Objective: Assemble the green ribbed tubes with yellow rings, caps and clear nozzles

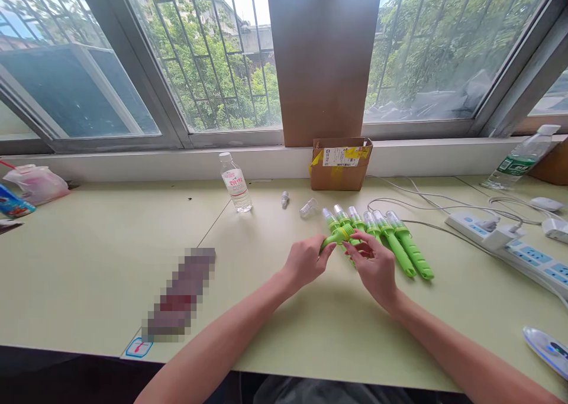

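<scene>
A green plastic handle (341, 235) with a threaded, yellow-ringed end lies tilted between my hands, above the tabletop. My left hand (307, 259) is wrapped round its lower part. At the threaded end, the fingers of my right hand (373, 267) are closed on the handle near the yellow ring. Just behind and beside them lie several green sticks with clear caps (396, 241) in a row, some partly hidden by my hands. To the left on the table are a loose clear cap (308, 207) and a small white bulb-like piece (284, 199).
A water bottle (236, 183) stands left of the loose pieces. A small cardboard box (339, 176) is by the window wall, below a brown board (326, 67). Rightward lie a power strip (528, 256), cables and a green-labelled bottle (519, 158). A blurred dark object (181, 294) lies front left.
</scene>
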The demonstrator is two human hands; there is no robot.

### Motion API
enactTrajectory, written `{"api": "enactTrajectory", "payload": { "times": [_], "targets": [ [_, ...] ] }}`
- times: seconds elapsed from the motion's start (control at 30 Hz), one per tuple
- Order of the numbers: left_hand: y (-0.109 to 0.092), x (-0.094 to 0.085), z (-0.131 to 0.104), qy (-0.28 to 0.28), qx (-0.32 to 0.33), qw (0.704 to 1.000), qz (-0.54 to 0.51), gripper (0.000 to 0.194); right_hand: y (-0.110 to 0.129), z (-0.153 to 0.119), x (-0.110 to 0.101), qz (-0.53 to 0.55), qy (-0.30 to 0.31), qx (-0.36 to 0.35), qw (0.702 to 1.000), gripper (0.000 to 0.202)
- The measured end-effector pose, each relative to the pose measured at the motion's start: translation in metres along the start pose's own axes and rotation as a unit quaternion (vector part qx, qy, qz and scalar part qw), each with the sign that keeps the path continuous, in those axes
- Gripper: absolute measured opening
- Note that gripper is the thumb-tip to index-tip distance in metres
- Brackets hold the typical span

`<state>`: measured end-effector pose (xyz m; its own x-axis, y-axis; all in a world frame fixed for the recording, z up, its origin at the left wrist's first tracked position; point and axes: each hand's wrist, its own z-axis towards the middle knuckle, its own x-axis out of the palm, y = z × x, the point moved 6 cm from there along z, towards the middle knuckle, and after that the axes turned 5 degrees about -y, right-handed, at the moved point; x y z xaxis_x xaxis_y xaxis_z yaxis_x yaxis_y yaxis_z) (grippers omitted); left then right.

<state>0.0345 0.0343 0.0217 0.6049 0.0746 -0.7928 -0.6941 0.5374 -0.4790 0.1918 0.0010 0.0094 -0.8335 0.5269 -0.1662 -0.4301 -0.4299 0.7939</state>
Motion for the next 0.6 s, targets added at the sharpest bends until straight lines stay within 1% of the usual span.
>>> {"api": "enactTrajectory", "payload": {
  "times": [0.23, 0.43, 0.6],
  "targets": [
    [0.0014, 0.0031, -0.0012, -0.011, 0.007, 1.000, 0.016, 0.035, 0.0055, -0.0003, -0.0028, 0.000, -0.011, -0.038, 0.999, 0.013],
    [0.0002, -0.0004, -0.0008, -0.011, 0.022, 0.999, 0.030, 0.036, 0.0074, 0.0009, -0.0031, -0.015, -0.004, -0.036, 0.999, 0.012],
    [0.0010, -0.0038, 0.0006, -0.011, 0.021, 0.999, 0.023, 0.036, 0.0082, 0.0026, -0.0029, -0.026, -0.004, -0.055, 0.998, 0.012]
  ]
}}
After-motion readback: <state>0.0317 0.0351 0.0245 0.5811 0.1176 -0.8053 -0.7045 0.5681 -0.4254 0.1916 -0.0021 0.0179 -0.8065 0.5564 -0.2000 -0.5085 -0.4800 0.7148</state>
